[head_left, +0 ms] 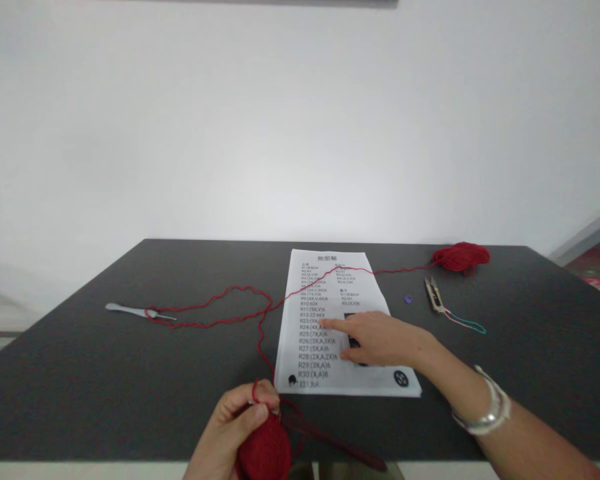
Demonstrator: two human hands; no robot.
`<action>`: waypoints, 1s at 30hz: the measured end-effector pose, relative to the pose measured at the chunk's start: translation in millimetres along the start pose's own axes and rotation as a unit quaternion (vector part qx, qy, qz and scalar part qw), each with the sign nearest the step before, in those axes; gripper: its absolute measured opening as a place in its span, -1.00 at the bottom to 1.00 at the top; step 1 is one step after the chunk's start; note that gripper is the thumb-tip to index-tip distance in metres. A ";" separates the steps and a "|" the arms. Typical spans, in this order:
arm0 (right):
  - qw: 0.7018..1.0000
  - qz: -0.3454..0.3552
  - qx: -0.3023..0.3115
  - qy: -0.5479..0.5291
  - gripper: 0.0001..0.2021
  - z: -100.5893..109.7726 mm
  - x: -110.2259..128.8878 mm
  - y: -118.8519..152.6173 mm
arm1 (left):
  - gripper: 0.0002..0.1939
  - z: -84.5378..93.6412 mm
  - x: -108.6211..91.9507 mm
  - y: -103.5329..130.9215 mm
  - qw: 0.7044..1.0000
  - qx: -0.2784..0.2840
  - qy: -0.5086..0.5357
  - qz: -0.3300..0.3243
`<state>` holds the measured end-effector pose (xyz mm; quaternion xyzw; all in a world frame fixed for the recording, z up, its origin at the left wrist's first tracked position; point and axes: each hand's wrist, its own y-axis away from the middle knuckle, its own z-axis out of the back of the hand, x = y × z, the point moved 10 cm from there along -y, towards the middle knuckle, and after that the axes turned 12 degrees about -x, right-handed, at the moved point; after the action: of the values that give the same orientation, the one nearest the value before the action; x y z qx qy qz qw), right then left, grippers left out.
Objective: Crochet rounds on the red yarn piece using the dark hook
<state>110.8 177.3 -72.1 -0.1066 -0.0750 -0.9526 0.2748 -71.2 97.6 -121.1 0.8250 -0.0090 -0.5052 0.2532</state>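
Observation:
Near the table's front edge my left hand [233,421] grips a rounded red crocheted piece [266,450], thumb and fingers pinched at its top. My right hand [373,339] rests on a printed sheet [337,383], its index finger stretched out to the row marked R23 and its other fingers partly spread; it holds nothing. Red yarn [240,288] runs from the crocheted piece over the table and across the sheet to a red yarn bundle [461,258] at the back right. At the left, a crochet hook [130,310] lies within a loop of yarn.
Right of the sheet lie a small purple ring [408,299] and thread snips [434,295] with a pink and teal cord. The dark table [95,387] ends at a white wall behind. A dark red strand lies by the front edge.

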 end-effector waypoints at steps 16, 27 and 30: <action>0.995 0.047 -0.081 0.042 -0.48 -4.9 32.0 -9.4 | -0.67 -1.5 -0.5 2.1 1.000 -0.008 0.016 0.010; 0.997 0.024 -0.068 0.039 -0.41 -3.5 31.6 -9.8 | -0.67 -1.3 -1.2 0.3 1.000 -0.002 0.013 -0.003; 0.996 0.022 -0.073 0.054 -0.41 -2.9 32.8 -10.1 | -0.66 -2.5 -2.0 1.3 1.000 -0.001 0.012 -0.002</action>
<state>77.7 168.5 -67.7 -0.0761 0.0126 -0.9535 0.2912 -69.7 98.0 -118.0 0.8309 -0.0039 -0.4957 0.2528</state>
